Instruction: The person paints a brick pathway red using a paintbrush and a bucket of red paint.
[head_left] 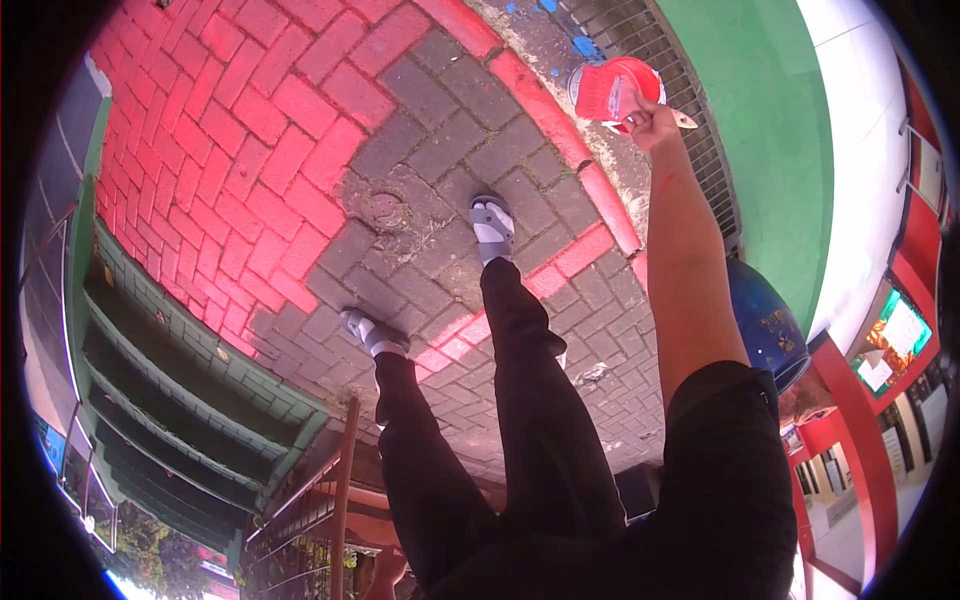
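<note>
While the right hand (652,118) grips a red paint can (612,90) at one o'clock — fingers clenched on it.
A brush (684,119) pokes out beside it, above red-and-grey paving bricks (300,150); the left hand is out of view.

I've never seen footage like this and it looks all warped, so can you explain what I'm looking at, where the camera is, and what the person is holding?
This is one picture from a camera worn on a person's head, looking down with a very wide lens, which bends the edges. You see the person's own body: dark trousers and grey sandals on a brick pavement painted partly red. One hand is stretched out, its fingers around a small red paint container, with what looks like a brush handle beside it. Whether it is the left or right hand is hard to tell; the other hand is out of view. A blue barrel and a green wall are nearby.
</note>
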